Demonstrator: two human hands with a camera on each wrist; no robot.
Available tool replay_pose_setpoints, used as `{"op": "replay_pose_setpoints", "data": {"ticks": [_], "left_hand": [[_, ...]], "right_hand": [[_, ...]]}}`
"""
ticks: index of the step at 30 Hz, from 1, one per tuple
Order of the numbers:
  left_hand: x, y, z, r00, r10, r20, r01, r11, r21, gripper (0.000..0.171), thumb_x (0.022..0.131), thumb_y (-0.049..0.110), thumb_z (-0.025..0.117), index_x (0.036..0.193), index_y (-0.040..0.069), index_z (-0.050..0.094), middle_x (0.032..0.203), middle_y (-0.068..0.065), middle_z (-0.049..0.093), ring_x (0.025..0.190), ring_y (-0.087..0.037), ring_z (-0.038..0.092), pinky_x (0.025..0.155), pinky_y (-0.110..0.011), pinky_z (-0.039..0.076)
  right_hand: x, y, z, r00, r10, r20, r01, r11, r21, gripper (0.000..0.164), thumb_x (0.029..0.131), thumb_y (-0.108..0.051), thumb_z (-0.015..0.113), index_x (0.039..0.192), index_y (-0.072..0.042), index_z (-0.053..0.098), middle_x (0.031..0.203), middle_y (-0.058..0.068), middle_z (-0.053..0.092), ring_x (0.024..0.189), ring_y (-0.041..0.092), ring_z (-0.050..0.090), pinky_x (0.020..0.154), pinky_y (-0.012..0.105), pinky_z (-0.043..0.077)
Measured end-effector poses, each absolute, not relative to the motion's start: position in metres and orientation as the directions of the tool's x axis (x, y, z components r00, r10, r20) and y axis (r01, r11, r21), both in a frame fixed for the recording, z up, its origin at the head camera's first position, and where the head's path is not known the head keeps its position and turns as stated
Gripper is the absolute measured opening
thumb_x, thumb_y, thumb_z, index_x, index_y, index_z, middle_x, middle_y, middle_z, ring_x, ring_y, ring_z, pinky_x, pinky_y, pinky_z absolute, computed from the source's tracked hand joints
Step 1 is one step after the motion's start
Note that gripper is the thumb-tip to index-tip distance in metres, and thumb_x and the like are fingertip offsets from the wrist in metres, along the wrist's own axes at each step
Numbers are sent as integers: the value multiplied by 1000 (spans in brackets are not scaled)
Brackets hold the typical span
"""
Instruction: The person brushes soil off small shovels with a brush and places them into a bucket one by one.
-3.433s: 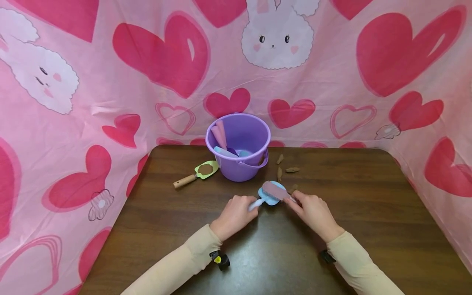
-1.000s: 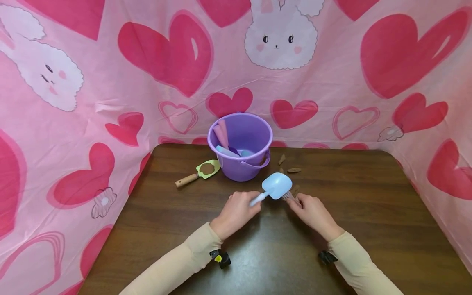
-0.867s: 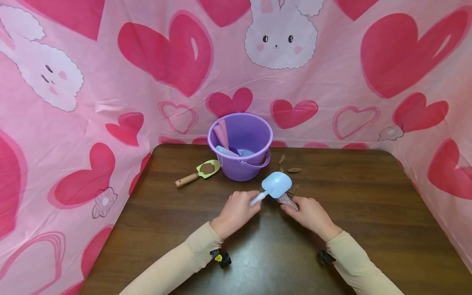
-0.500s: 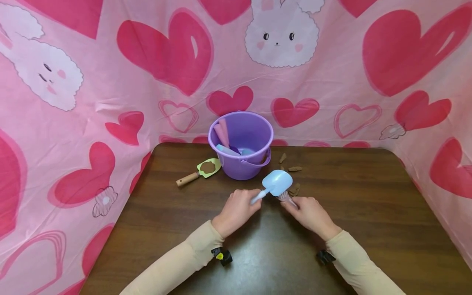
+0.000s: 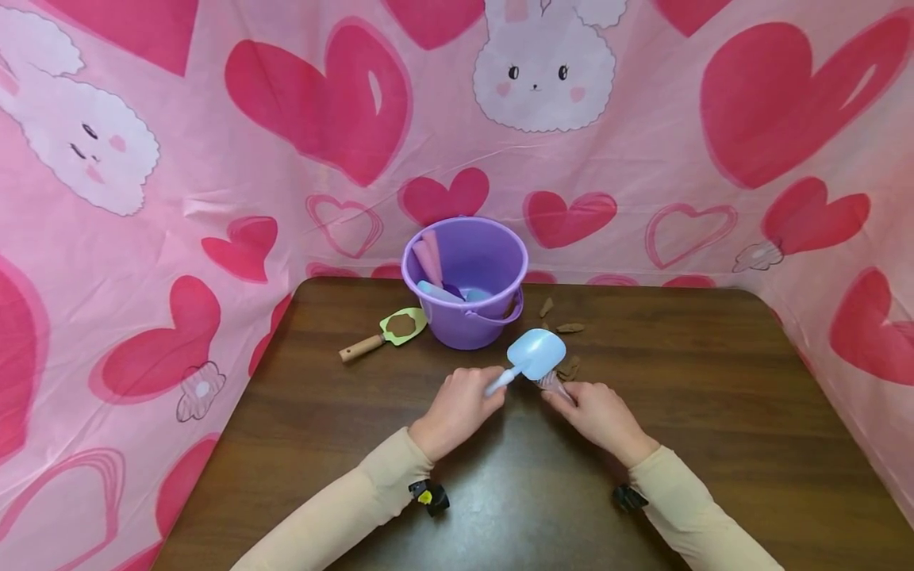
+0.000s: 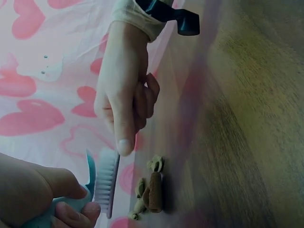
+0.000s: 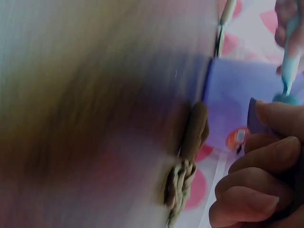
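Observation:
In the head view, my left hand [image 5: 459, 408] grips the handle of a light blue toy shovel [image 5: 537, 354], its blade raised over the table. My right hand [image 5: 605, 416] pinches the handle of a pale mauve brush [image 5: 553, 384], partly hidden behind the blade. The left wrist view shows the brush's white bristles [image 6: 105, 173] facing the shovel blade [image 6: 90, 171], right at its edge. Just beyond the hands lie several brown pieces, among them a twisted one [image 5: 570, 368] near the right fingers and a longer one [image 5: 570, 327] farther back.
A purple bucket [image 5: 467, 329] stands behind the shovel, with pink and blue toys inside and its handle hanging at the right. Left of it lies a green trowel [image 5: 410, 325] with a wooden handle and a brown lump on it. A pink heart-print cloth [image 5: 628, 151] surrounds the table.
Earlier the brush lay across the shovel blade. The blade has since lifted and turned, and the brush has shifted to its lower right edge. Over the last half second both hands hardly move.

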State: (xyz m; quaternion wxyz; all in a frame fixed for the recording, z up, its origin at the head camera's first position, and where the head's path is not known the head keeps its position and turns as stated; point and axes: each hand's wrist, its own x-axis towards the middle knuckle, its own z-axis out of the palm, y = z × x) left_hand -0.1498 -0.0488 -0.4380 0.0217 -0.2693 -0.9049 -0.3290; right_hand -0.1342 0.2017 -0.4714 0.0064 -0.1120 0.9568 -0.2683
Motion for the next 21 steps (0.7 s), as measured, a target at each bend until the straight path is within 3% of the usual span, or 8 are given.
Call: {"op": "replay_pose_setpoints", "data": {"ticks": [4,15,21], "left_hand": [[-151,-48,-437,-857,471,211,497,640,586,6,95,7,70,91,11,67,70,4,53,61,-13,50,56,-28,43],[-147,-50,-441,-867,474,152,468,672,575,13,97,10,69,86,14,63,66,5,49,61,-14,50,55,-28,42],[-148,-48,-442,-858,469,209,499,667,554,3,94,9,71,96,10,70,73,2,60,63,-13,56,58,-31,48]], "right_hand": [[-130,198,-468,-967,-251,48,-238,813,-531,43,100,-42,69,67,-20,50,59,-8,38,54,10,39,52,29,34],[-136,222,-465,-990,-126,59,-138,840,-525,43,100,-36,68,68,-12,52,60,-3,40,57,17,42,54,34,35],[-131,211,-472,-979,-202,39,-192,829,-526,44,100,-40,68,67,-18,51,60,-6,39,55,12,40,53,30,35]]}}
